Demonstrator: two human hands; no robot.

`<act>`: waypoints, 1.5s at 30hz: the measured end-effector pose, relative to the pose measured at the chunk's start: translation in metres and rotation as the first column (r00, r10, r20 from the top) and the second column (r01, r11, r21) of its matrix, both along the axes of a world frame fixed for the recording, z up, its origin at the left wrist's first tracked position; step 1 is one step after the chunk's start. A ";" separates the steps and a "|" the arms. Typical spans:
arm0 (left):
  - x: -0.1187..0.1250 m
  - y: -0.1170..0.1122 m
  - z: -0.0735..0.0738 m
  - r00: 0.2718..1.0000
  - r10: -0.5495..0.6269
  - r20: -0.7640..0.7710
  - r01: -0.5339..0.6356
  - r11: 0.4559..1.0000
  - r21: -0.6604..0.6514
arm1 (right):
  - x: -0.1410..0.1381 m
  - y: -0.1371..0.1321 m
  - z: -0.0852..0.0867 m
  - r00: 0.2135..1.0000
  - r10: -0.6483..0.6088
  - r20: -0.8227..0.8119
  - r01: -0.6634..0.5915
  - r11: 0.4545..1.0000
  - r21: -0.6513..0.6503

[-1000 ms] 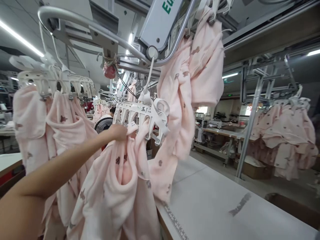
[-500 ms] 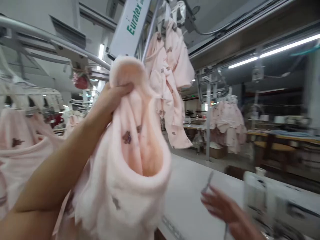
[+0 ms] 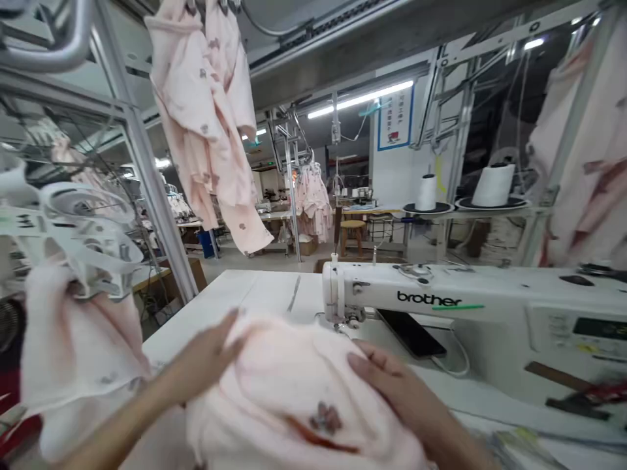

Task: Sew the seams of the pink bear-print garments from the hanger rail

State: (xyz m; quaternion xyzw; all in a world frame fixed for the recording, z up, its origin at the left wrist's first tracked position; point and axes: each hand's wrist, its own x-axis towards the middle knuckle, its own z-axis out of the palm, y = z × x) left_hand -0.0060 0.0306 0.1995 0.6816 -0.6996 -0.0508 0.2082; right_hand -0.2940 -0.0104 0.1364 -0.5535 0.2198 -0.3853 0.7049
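Observation:
A pale pink fleece garment [image 3: 279, 372] with small brown bear-like prints lies bunched at the front of the sewing table, partly blurred by motion. My left hand [image 3: 208, 356] pinches its upper left edge, thumb and fingers closed on the cloth. From the other side, my right hand [image 3: 392, 378] grips the garment's right edge, fingers bent over the fabric. Just beyond the cloth stands a white Brother sewing machine [image 3: 416, 294], its needle end close to my right hand. A thin grey tool, perhaps tweezers [image 3: 294, 294], lies on the white tabletop [image 3: 255, 287].
A black phone [image 3: 411, 331] with a white cable lies under the machine arm. Pink garments [image 3: 210, 117] hang from an overhead rail. White hangers [image 3: 88, 228] carry another garment at left, beside a metal post [image 3: 151, 183]. Thread cones [image 3: 494, 184] stand behind the machine.
The garment has come down from raised in my left hand to the table front. My right hand has moved from over the tabletop onto it. The view has swung right.

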 end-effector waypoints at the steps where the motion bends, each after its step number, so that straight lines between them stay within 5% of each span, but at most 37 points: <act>1: 0.007 0.000 -0.029 0.996 0.002 0.085 -0.018 0.981 0.191 | 0.003 0.000 -0.019 0.994 -0.069 -0.080 0.065 0.997 -0.042; 2: 0.008 0.000 -0.052 0.988 0.019 0.151 -0.057 0.966 0.251 | 0.007 0.001 -0.034 0.979 -0.131 -0.154 0.118 0.989 -0.091; 4: -0.003 0.000 -0.074 0.992 -0.054 0.111 0.029 0.976 0.214 | 0.015 0.005 -0.052 0.950 -0.209 -0.233 0.171 0.970 -0.174; 9: -0.075 -0.020 -0.070 0.921 -0.296 -0.253 0.331 0.937 0.109 | 0.020 0.023 -0.056 0.942 -0.290 -0.167 0.257 0.947 -0.191; 13: -0.105 -0.034 -0.088 0.761 -0.248 -0.600 0.389 0.914 0.116 | 0.004 0.034 -0.064 0.892 -0.329 -0.309 0.271 0.938 -0.215; 17: -0.113 -0.030 -0.100 0.707 -0.365 -0.605 0.492 0.869 0.050 | -0.009 0.029 -0.056 0.731 -0.511 -0.452 0.301 0.836 -0.459; 20: -0.117 -0.028 -0.097 0.724 -0.346 -0.596 0.469 0.881 0.058 | -0.005 0.015 -0.041 0.740 -0.550 -0.388 0.274 0.773 -0.572; 25: -0.116 -0.028 -0.097 0.710 -0.180 -0.681 0.330 0.939 0.096 | 0.008 0.001 -0.040 0.765 -0.458 -0.453 0.264 0.864 -0.428; 29: -0.108 -0.029 -0.101 0.763 -0.363 -0.535 0.461 0.885 0.057 | 0.006 -0.006 -0.041 0.818 -0.314 -0.482 0.190 0.938 -0.289; 32: -0.103 -0.030 -0.105 0.725 -0.481 -0.492 0.546 0.838 -0.015 | 0.007 -0.018 -0.041 0.896 -0.050 -0.441 0.041 0.999 -0.029; 35: -0.102 -0.029 -0.112 0.666 -0.517 -0.538 0.555 0.825 -0.107 | 0.014 -0.028 -0.049 0.932 0.194 -0.308 -0.105 0.953 0.283; 39: -0.102 -0.026 -0.123 0.623 -0.512 -0.592 0.525 0.834 -0.169 | 0.022 -0.026 -0.067 0.971 0.178 -0.160 -0.081 0.873 0.481; 42: -0.102 -0.025 -0.129 0.643 -0.437 -0.629 0.434 0.885 -0.171 | 0.019 -0.016 -0.064 0.981 0.047 -0.186 0.032 0.916 0.400; 45: -0.103 -0.026 -0.133 0.712 -0.381 -0.590 0.354 0.920 -0.167 | 0.015 -0.001 -0.049 0.895 -0.260 -0.363 0.275 0.961 -0.010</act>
